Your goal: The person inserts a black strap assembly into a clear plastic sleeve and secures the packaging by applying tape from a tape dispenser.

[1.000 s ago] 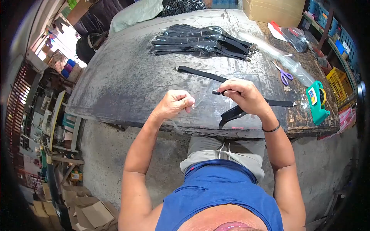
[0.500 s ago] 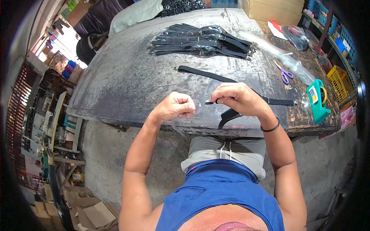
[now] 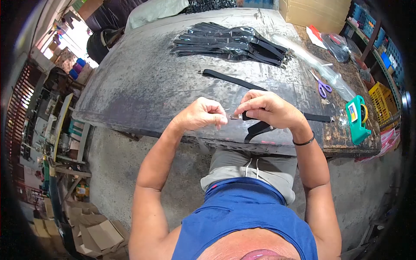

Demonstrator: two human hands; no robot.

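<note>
A: What are the hands doing?
B: The left hand (image 3: pixel 200 114) has thumb and fingers pinched together, with a bit of clear plastic (image 3: pixel 218 127) showing below the fingertips. The film is hard to make out.
A: And the right hand (image 3: pixel 272 110)?
B: Pinching a black strap near one end, with a metal clip (image 3: pixel 234 116) poking out toward the left hand. The two hands are close together but apart, over the near edge of the worktop (image 3: pixel 138 82).
A: Where's the rest of the black strap (image 3: pixel 234 81)?
B: One length slants across the worktop beyond the hands, another sticks out to the right past the wrist, and a folded piece lies under the right hand. I can't tell whether they're all one strap, since the hand covers the middle.
A: What else is around?
B: A pile of straps (image 3: pixel 225 44) in shiny wrapping lies farther back. To the right are purple-handled scissors (image 3: pixel 323 88), lying open beside a long strip of clear sheeting (image 3: pixel 324 66). A green tape dispenser (image 3: pixel 356 119) stands near the right corner, and a cardboard box (image 3: pixel 318 13) sits at the back.
</note>
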